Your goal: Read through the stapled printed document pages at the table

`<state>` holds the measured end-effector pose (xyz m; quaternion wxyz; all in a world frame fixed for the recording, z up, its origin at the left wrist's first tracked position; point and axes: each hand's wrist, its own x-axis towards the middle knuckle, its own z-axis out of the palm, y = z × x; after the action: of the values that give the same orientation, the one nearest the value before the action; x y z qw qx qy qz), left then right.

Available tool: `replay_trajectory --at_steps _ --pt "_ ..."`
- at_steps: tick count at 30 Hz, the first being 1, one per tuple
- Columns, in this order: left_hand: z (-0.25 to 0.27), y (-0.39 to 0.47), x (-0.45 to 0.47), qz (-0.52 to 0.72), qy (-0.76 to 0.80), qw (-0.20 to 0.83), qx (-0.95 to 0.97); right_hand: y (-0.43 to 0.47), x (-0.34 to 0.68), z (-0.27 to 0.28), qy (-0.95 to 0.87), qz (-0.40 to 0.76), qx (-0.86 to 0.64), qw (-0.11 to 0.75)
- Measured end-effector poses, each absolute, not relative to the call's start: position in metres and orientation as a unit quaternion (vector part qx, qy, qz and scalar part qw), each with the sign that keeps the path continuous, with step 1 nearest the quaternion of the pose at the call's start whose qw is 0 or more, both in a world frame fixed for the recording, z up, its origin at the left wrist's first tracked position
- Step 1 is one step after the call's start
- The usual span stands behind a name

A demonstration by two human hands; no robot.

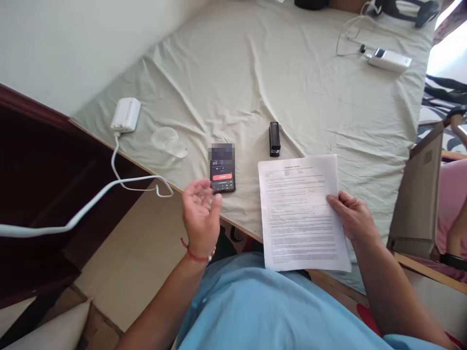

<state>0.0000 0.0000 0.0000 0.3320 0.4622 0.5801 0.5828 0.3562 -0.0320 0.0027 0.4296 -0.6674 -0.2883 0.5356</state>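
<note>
My right hand [352,214] holds a stack of printed white paper sheets [301,214] by their right edge, over the near edge of the table. My left hand [200,218] hovers with fingers apart and nothing in it, just in front of a black phone [222,168] whose screen is lit. A black stapler [274,139] lies on the pale cloth just beyond the top edge of the papers.
The table is covered by a wrinkled pale sheet [255,73]. A white charger block [126,114] with a cable [109,187] hangs off the left edge. A white power bank [389,61] and cords lie far right. A cardboard piece [419,199] stands at the right.
</note>
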Motion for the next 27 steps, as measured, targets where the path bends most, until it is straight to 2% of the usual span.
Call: replay_trajectory --at_steps 5,10,14,18,23,27 --pt "0.016 -0.043 0.029 0.475 0.509 0.605 0.386 -0.027 0.341 0.003 -0.265 0.567 -0.622 0.47" --pt "0.018 -0.039 0.048 0.414 0.443 0.749 0.267 -0.026 0.318 0.001 -0.271 0.58 -0.588 0.494" --pt "0.005 -0.031 0.046 0.389 0.484 0.741 0.256 -0.022 0.31 0.001 -0.305 0.562 -0.587 0.496" --pt "-0.015 -0.026 0.034 0.378 0.538 0.675 0.335 -0.003 0.317 -0.005 -0.385 0.465 -0.603 0.521" --pt "-0.024 -0.021 0.028 0.358 0.564 0.617 0.417 0.015 0.322 -0.024 -0.471 0.376 -0.644 0.471" --pt "-0.023 -0.02 0.027 0.348 0.584 0.593 0.431 0.011 0.318 -0.034 -0.487 0.331 -0.655 0.474"
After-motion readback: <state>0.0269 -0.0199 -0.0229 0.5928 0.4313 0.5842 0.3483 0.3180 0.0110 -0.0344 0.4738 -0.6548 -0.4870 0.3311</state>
